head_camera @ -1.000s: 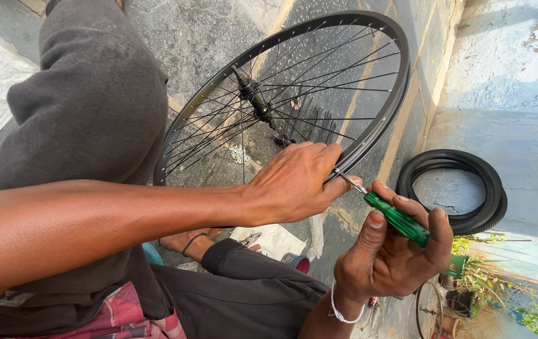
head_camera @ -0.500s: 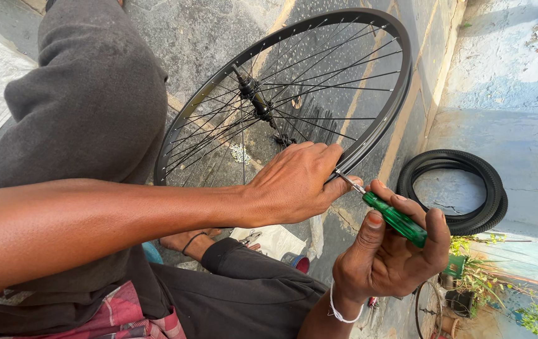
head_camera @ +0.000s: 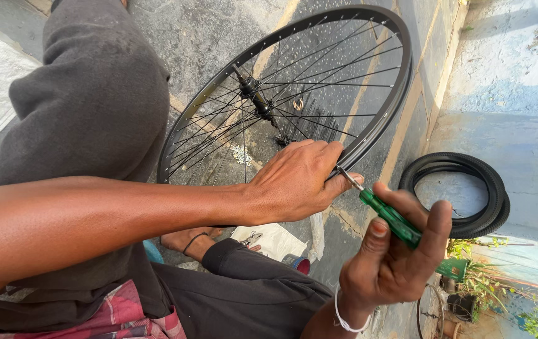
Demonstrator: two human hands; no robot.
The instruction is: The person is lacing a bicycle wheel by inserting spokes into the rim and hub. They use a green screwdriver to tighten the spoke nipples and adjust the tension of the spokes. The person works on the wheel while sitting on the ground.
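The black spoked bicycle wheel rim (head_camera: 379, 119), bare of any tyre, is standing tilted on the grey concrete floor (head_camera: 200, 37), its upper edge leaning toward the raised kerb along the floor's right edge. Its hub (head_camera: 258, 100) is sitting near the middle of the view, with thin metal spokes fanning out to the rim. The left hand (head_camera: 297, 182) is reaching across from the left and gripping the lower right part of the rim, its fingers (head_camera: 319, 154) curled together over the rim's edge and the thumb lying along the outer side. The right hand (head_camera: 394, 260) is holding a screwdriver with a translucent green handle (head_camera: 394, 221); its fingers are clamped around the handle, and the thin metal shaft is pointing up-left, its tip meeting the rim just beside the left thumb. A white band (head_camera: 344, 317) is circling the right wrist. A black rubber tyre (head_camera: 470, 188) is lying coiled beyond the kerb, well apart from the wheel, against the blue-painted wall. Below the left forearm, the person's knee in dark grey cloth (head_camera: 99, 107) is rising at the left, and a crumpled white plastic bag (head_camera: 275, 238) is lying on the floor near a bare foot.
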